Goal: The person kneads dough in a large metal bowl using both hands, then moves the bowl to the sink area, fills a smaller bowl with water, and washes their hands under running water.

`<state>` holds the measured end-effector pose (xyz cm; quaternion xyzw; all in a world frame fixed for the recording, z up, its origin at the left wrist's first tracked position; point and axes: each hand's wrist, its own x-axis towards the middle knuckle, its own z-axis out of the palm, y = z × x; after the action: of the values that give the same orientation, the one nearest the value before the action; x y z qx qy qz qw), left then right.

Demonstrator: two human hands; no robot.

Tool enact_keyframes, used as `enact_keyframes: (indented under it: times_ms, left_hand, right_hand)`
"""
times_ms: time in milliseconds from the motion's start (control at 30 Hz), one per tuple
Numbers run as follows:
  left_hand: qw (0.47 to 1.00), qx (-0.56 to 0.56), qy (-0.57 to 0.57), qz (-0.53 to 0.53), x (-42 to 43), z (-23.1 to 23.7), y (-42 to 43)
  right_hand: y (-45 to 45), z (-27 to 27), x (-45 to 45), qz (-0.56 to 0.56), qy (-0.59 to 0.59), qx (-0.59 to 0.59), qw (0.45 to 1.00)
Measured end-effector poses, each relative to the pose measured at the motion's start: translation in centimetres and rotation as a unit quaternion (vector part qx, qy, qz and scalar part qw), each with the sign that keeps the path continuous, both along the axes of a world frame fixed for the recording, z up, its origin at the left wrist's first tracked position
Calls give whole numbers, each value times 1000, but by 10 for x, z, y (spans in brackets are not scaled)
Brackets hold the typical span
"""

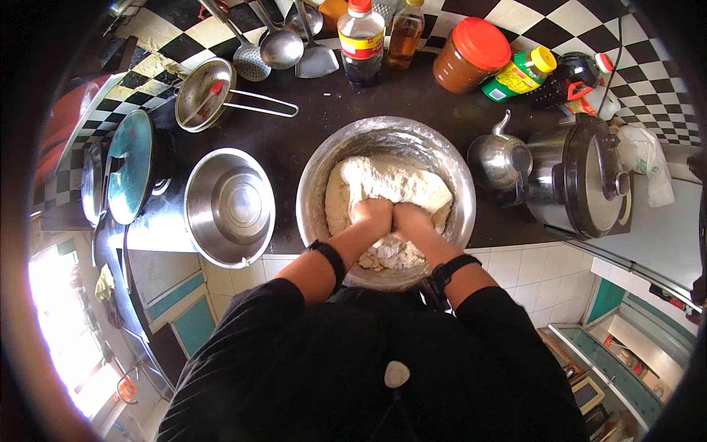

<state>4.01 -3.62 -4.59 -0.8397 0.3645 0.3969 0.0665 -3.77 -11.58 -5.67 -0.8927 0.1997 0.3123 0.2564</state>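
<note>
A large metal bowl stands at the counter's front edge, its inner wall smeared with flour. Inside lies a big pale mass of dough, folded over on top, with rough crumbly bits at the near side. My left hand and my right hand press side by side into the near part of the dough, knuckles up. The left fingers look curled. The right hand is slightly blurred, and its fingers are hidden. Both wrists wear black bands.
Left of the bowl are an empty steel basin, a strainer and a glass-lidded pan. At right stand a metal kettle and a pressure cooker. Several bottles and a red-lidded jar line the back wall, below hanging ladles.
</note>
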Motion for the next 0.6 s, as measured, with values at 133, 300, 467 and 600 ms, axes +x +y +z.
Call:
enact_keyframes:
  times_ms: [133,300,467,600]
  left_hand:
    - [980,-198,7,13,1,7,24]
    - [904,-378,-77,187,30,40,30]
    - [993,-92,-68,-24,48,42,11]
    - [996,-19,-48,-69,43,22,-13]
  right_hand:
    - [9,8,-18,-81,-79,-11,994]
    - [-16,44,-31,-229,-226,-59,945]
    - [-27,41,-8,-140,-69,-105,982]
    - [-31,26,25,-70,87,-71,991]
